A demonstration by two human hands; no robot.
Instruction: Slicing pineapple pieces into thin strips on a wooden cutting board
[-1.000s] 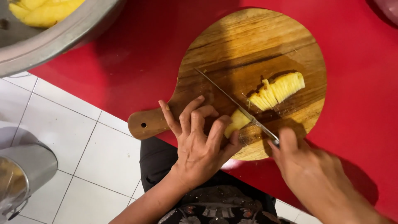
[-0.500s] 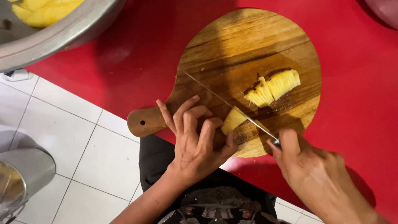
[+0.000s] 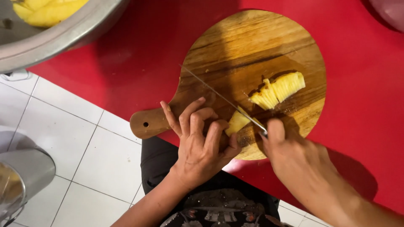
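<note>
Holding a knife (image 3: 223, 98) in my right hand (image 3: 290, 155), blade laid across the yellow fruit piece (image 3: 237, 122) pinned under my left hand (image 3: 202, 145). Cut slices (image 3: 277, 89) lie beyond the blade on the round wooden board (image 3: 252, 38), atop the red desk (image 3: 362, 84).

The board (image 3: 252, 46) was wood, grainy and matt (darker, damp-looking near the fruit). The knife (image 3: 219, 97) blade was thin bright metal. At ten o'clock the bowl (image 3: 71, 31) was dull brushed metal. The table (image 3: 362, 105) looked smooth red, faintly glossy. Floor tiles (image 3: 63, 134) were pale, smooth.
</note>
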